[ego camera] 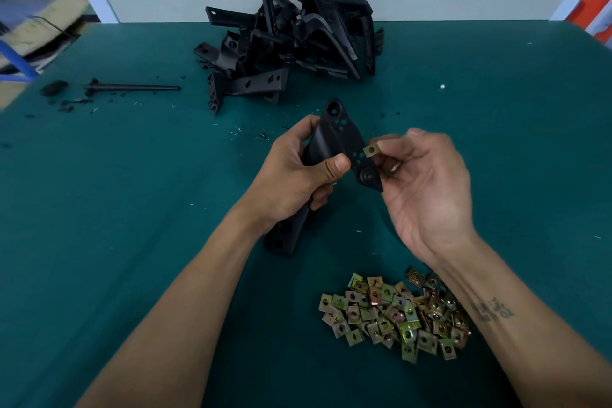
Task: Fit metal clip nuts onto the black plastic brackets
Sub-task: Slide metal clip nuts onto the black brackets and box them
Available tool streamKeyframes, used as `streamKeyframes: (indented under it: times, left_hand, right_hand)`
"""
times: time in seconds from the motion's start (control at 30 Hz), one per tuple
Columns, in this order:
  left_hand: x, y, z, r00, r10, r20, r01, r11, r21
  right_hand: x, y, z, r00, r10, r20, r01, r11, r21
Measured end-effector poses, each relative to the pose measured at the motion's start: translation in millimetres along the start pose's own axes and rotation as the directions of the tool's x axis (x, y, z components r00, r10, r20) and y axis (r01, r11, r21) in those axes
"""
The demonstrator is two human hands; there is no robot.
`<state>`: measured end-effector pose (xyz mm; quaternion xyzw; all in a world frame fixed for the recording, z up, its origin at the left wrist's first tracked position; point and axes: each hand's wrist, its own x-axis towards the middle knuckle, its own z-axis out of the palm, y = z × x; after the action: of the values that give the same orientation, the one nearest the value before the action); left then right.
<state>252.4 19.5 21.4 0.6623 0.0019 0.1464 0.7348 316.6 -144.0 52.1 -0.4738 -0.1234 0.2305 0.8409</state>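
My left hand (294, 172) grips one black bracket (334, 149) above the green tabletop (132, 192), fingers curled round its middle. My right hand (427, 185) pinches a single clip nut (371, 150) at the bracket's edge, beside a cluster of small holes. Near my right forearm lies one heap of clip nuts (394, 315), too many to count. One tangled pile of brackets (291, 40) sits at the far edge.
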Motion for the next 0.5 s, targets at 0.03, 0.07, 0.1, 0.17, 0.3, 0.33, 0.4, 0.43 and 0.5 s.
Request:
streamKeyframes:
  times: [0.03, 0.07, 0.1, 0.17, 0.3, 0.33, 0.4, 0.43, 0.5]
  left_hand:
    - [0.0, 0.2, 0.2, 1.0, 0.001, 0.004, -0.001, 1.0, -0.002]
    - [0.1, 0.5, 0.3, 1.0, 0.002, 0.005, -0.002, 1.0, -0.003]
    - [0.0, 0.6, 0.3, 1.0, 0.002, 0.004, -0.002, 1.0, -0.003]
    - [-0.2, 0.9, 0.2, 1.0, 0.001, -0.004, -0.001, 1.0, -0.004]
    - [0.4, 0.5, 0.2, 1.0, 0.001, -0.016, -0.001, 1.0, 0.016]
    - [0.6, 0.5, 0.3, 1.0, 0.0, -0.019, 0.001, 1.0, 0.025]
    - [0.7, 0.4, 0.2, 1.0, -0.003, -0.03, 0.004, 1.0, 0.027]
    - [0.7, 0.5, 0.1, 0.999, -0.004, -0.037, 0.005, 1.0, 0.025]
    - [0.5, 1.2, 0.4, 0.999, -0.01, -0.045, 0.011, 1.0, 0.024]
  right_hand:
    - [-0.3, 0.3, 0.2, 1.0, 0.005, 0.003, -0.005, 1.0, 0.001]
    - [-0.7, 0.7, 0.3, 1.0, 0.002, 0.012, -0.002, 1.0, -0.002]
    - [-1.1, 1.3, 1.0, 1.0, -0.003, 0.022, 0.004, 1.0, -0.007]
    - [-1.6, 1.7, 1.8, 0.999, -0.019, 0.034, 0.02, 1.0, -0.023]
    - [-2.4, 1.3, 2.9, 0.997, -0.065, 0.035, 0.067, 0.995, -0.069]
    - [-2.8, 1.5, 3.4, 0.997, -0.075, 0.033, 0.078, 0.995, -0.069]
    - [-3.5, 2.3, 5.1, 0.996, -0.082, 0.032, 0.084, 0.994, -0.073]
    - [-3.7, 2.7, 5.8, 0.996, -0.082, 0.029, 0.084, 0.993, -0.079]
    - [-3.3, 2.9, 6.2, 0.996, -0.086, 0.023, 0.088, 0.992, -0.092]
